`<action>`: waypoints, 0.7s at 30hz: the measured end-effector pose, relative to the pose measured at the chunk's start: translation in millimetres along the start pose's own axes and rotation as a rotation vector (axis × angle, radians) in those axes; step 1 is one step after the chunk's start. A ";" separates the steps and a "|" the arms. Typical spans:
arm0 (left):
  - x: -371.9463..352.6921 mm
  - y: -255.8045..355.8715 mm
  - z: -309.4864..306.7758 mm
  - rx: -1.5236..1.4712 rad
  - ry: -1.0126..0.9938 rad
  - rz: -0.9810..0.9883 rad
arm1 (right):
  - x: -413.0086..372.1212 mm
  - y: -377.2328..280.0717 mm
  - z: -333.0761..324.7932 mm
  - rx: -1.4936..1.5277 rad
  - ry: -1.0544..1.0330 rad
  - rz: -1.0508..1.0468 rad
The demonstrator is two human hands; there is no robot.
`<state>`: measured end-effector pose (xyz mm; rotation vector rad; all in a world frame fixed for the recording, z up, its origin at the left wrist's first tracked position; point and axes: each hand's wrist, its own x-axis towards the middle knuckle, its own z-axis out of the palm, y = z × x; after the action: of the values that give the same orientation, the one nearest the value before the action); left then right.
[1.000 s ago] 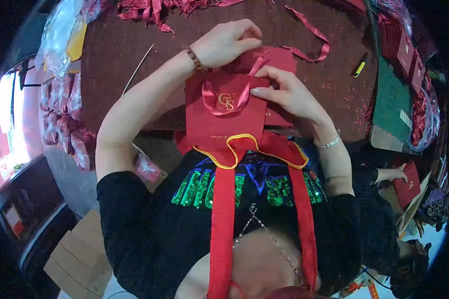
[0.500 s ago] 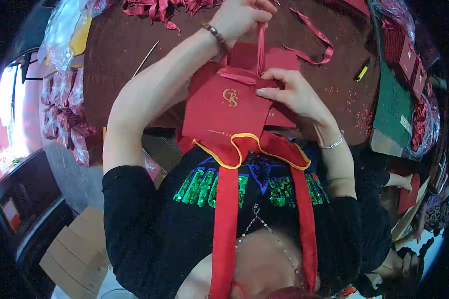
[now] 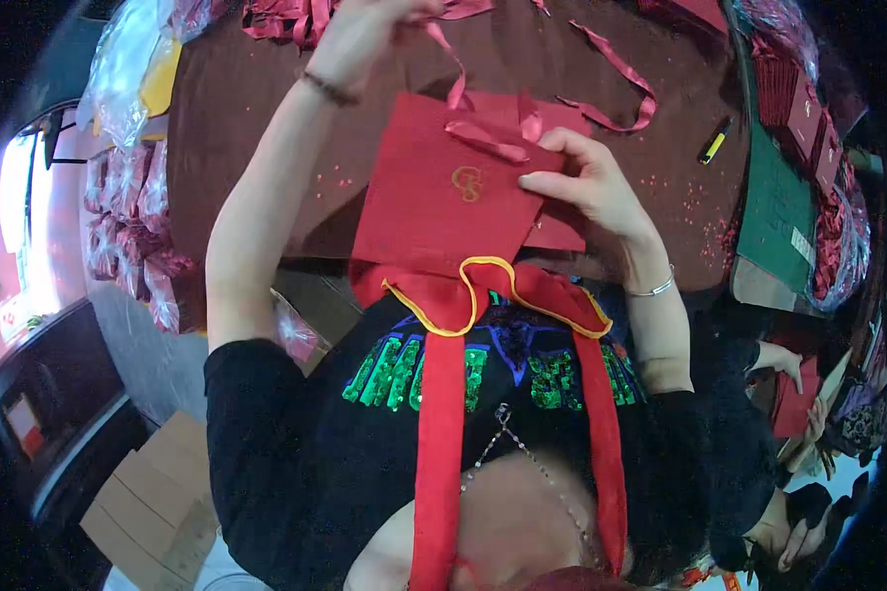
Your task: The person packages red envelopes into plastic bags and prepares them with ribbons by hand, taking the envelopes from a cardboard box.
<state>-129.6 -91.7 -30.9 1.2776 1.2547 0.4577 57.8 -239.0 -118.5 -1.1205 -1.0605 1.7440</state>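
Note:
A red paper gift bag (image 3: 424, 212) with a gold monogram lies in front of my chest, tilted a little. My right hand (image 3: 591, 187) pinches its right upper edge between thumb and fingers. A pink-red ribbon (image 3: 488, 141) crosses the bag's front near the top, and a strand rises from its left side. My left hand (image 3: 379, 25) is at the upper edge of the view, closed at the end of that strand, its fingers blurred and partly cut off. Behind the first bag, another red bag (image 3: 562, 231) is partly hidden.
A loose ribbon (image 3: 641, 94) and a yellow-black marker (image 3: 716, 141) lie on the brown table (image 3: 680, 217). A ribbon heap (image 3: 276, 22) is at the far left. Stacked red bags (image 3: 784, 94) and a green box flap (image 3: 779, 192) stand right. A co-worker's hand (image 3: 784, 364) appears at lower right.
My left hand has moved up and left, away from above the bag. The ribbon strand now runs from the bag's left side. My right hand keeps its pinch, and the bag has tilted slightly.

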 end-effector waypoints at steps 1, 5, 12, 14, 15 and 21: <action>29.8 -67.3 -23.2 -0.150 -0.049 0.432 | -0.9 -8.0 -2.5 -0.171 0.000 -0.043; -14.0 -90.7 -13.0 -0.129 -0.188 0.343 | 0.3 -1.2 -4.3 -0.119 0.002 -0.133; -31.4 -125.5 5.7 -0.659 -0.284 0.393 | 0.4 0.8 2.7 -0.034 0.038 -0.176; -40.4 -128.5 16.6 -0.743 -0.465 0.104 | 0.1 2.1 1.8 -0.021 0.046 -0.183; -51.6 -120.4 24.5 -0.592 -0.527 0.150 | 0.7 2.1 0.0 -0.005 -0.003 -0.166; -62.4 -105.1 34.1 -0.358 -0.635 0.334 | 2.1 4.7 -3.4 -0.142 -0.126 -0.257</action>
<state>-158.7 -192.2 -102.8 1.1905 0.4062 0.4390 59.5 -237.9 -124.3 -0.9209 -1.3603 1.5706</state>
